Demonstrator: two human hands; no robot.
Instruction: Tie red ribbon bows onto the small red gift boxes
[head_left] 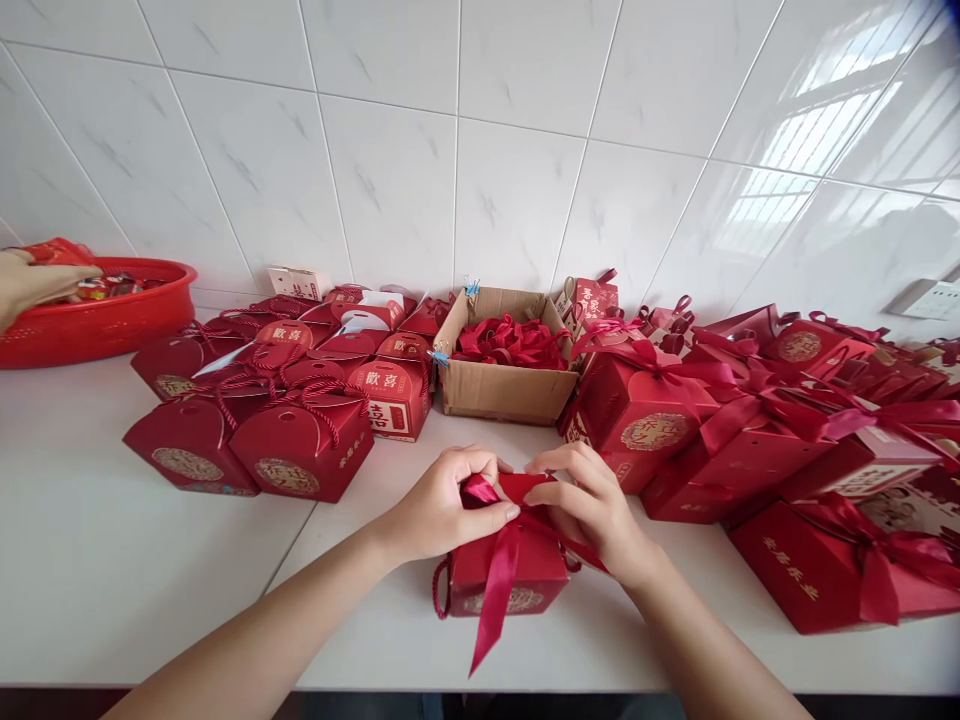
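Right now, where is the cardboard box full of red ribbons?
Head view: the open brown cardboard box sits centre-back on the white table, between two groups of red gift boxes.
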